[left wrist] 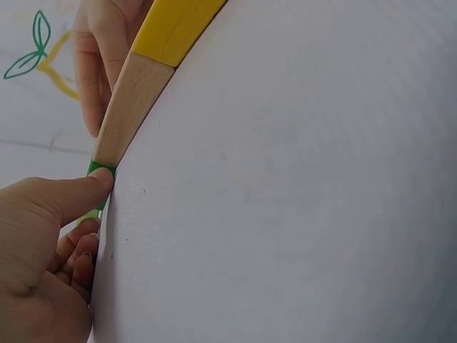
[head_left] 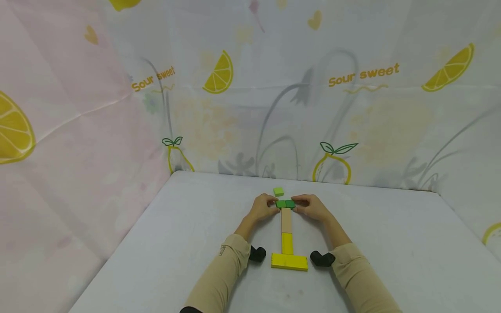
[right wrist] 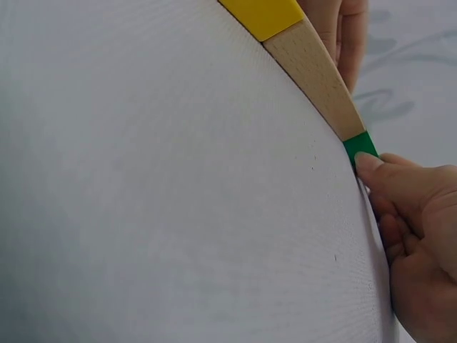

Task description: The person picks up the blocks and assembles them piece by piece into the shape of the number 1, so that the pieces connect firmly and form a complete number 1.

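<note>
Two green blocks lie side by side at the far end of a line of blocks. My left hand [head_left: 264, 208] pinches the left, brighter green block [head_left: 280, 204] between thumb and fingers. From the other side, my right hand [head_left: 312, 207] pinches the darker green block [head_left: 290, 203]; in the right wrist view its thumb [right wrist: 370, 163] presses on that block's near face. The green pair meets the end of a plain wooden block [head_left: 286, 220]. A yellow block [head_left: 287, 243] continues the line toward me, ending at a wider yellow block [head_left: 289, 261] laid crosswise.
A light green block [head_left: 278, 191] sits just beyond the green pair. The white tabletop [head_left: 176, 243] reaches back to a printed cloth backdrop [head_left: 250, 108]. Black wrist-worn pieces [head_left: 322, 259] stick out inward from both sleeves, beside the crosswise yellow block.
</note>
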Demonstrator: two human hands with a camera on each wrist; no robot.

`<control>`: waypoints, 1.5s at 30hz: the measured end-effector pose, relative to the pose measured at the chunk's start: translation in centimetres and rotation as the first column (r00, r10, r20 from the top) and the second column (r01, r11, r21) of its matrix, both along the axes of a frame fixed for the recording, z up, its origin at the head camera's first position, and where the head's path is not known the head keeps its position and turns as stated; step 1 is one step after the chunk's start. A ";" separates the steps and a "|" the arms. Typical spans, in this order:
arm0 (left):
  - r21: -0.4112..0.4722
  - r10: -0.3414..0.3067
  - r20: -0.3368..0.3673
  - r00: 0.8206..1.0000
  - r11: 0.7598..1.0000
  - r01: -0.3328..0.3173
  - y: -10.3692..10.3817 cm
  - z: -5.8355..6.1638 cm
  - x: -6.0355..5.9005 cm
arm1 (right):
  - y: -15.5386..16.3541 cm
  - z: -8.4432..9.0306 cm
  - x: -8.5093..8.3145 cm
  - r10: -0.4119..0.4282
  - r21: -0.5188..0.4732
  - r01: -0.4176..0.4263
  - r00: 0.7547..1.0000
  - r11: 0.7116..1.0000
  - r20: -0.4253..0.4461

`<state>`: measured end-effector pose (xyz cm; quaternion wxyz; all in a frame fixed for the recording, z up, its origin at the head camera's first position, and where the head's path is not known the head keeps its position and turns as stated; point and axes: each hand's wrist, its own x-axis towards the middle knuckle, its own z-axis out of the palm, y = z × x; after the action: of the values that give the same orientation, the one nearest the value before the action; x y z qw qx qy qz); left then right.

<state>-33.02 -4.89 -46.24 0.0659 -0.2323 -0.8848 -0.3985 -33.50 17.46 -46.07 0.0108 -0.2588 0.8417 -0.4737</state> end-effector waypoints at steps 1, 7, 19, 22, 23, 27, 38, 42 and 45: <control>0.002 0.000 -0.003 1.000 1.000 0.000 0.0 0.0 0.0 | 0.0 0.0 0.0 0.002 0.000 -0.002 1.000 1.000 0.003; 0.013 -0.001 -0.012 1.000 1.000 0.001 0.0 -0.1 0.0 | -0.5 1.9 1.6 0.009 0.019 -0.010 1.000 1.000 0.012; 0.001 0.003 0.011 1.000 1.000 -0.003 0.0 0.2 0.3 | -0.9 3.5 2.8 0.030 0.031 -0.030 0.999 0.999 0.021; 0.003 0.007 0.022 1.000 1.000 -0.007 0.1 0.2 0.3 | -0.9 3.6 2.8 0.028 0.036 -0.029 0.999 0.999 0.015; 0.003 0.010 0.027 1.000 1.000 -0.010 0.1 0.3 0.3 | -0.9 3.6 2.9 0.027 0.038 -0.027 1.000 0.999 0.010; 0.001 0.018 0.044 0.999 1.000 -0.018 0.1 0.4 0.4 | -0.8 3.6 2.9 0.026 0.040 -0.026 1.000 0.999 0.000; -0.004 0.002 0.034 0.999 1.000 -0.002 0.1 0.3 0.4 | -0.8 3.5 3.0 0.021 0.033 -0.022 1.000 0.999 0.010; 0.005 0.000 0.031 1.000 1.000 0.000 0.0 0.2 0.4 | -0.8 3.5 2.9 0.021 0.031 -0.021 1.000 0.999 0.011; 0.002 0.002 0.025 1.000 1.000 -0.002 0.0 0.3 0.4 | -0.8 3.5 2.9 0.022 0.027 -0.022 1.000 0.999 0.007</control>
<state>-32.65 -4.84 -45.99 0.0553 -0.2265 -0.8853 -0.4024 -30.59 16.64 -42.59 0.0225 -0.2663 0.8452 -0.4628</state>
